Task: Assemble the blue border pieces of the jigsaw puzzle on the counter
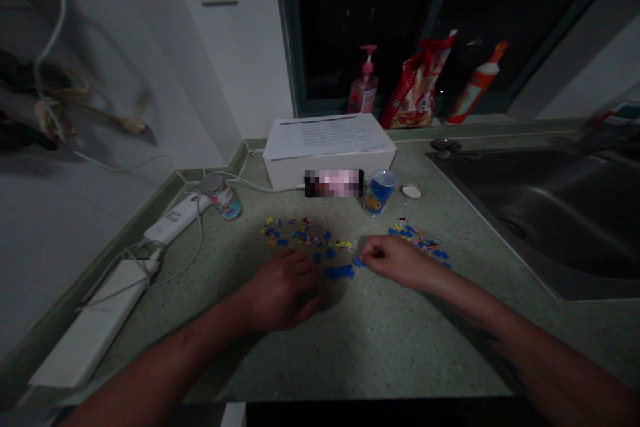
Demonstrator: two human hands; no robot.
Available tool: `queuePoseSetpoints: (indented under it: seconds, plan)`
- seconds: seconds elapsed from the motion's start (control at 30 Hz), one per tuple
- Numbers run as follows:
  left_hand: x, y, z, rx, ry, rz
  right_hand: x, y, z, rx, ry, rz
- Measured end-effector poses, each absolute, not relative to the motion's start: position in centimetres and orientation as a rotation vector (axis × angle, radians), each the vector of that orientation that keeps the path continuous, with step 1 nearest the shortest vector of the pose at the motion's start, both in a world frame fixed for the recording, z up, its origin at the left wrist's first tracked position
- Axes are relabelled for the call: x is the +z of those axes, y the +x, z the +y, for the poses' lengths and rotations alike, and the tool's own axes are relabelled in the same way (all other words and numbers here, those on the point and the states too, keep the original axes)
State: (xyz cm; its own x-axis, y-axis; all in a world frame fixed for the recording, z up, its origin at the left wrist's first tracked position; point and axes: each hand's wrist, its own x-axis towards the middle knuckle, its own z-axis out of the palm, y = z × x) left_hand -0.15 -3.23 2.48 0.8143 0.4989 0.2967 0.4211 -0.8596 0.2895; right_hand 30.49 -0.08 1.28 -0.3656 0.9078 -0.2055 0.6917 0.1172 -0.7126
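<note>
On the counter lie small jigsaw puzzle pieces [327, 235], blue, yellow and other colours, in a loose scatter beyond my hands. A short blue strip of joined-looking puzzle pieces [339, 271] lies between the two hands. My right hand [393, 259] is closed in a pinch at a blue puzzle piece [359, 261], to the right of that strip. My left hand [287, 288] rests left of the strip with its fingers curled in; what they hold, if anything, is hidden. A second heap of pieces [420, 240] spreads behind my right wrist.
A blue can [380, 192], its round lid [411, 192] and a phone [334, 183] stand before a white box [330, 163]. At left are a clear jar [221, 199] and white power strips [95, 323] with cables. A sink [565, 213] lies right.
</note>
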Motion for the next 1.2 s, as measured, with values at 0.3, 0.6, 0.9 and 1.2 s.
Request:
queuePoseSetpoints:
  seconds: [0.3, 0.6, 0.9, 1.2]
  plan:
    - [2.4, 0.2, -3.5, 0.484, 2.793, 0.572, 0.4, 30.2, -0.1, 1.075, -1.591, -2.189]
    - [1.8, 0.5, -3.5, 0.418, 2.796, 0.553, 0.7, 30.0, -0.2, 1.081, -1.575, -2.188]
    - [2.0, 0.5, -3.5, 0.405, 2.802, 0.548, 0.5, 29.7, -0.4, 1.044, -1.598, -2.218]
    - [2.0, 0.5, -3.6, 0.412, 2.787, 0.561, 2.0, 29.1, -1.1, 0.858, -1.72, -2.296]
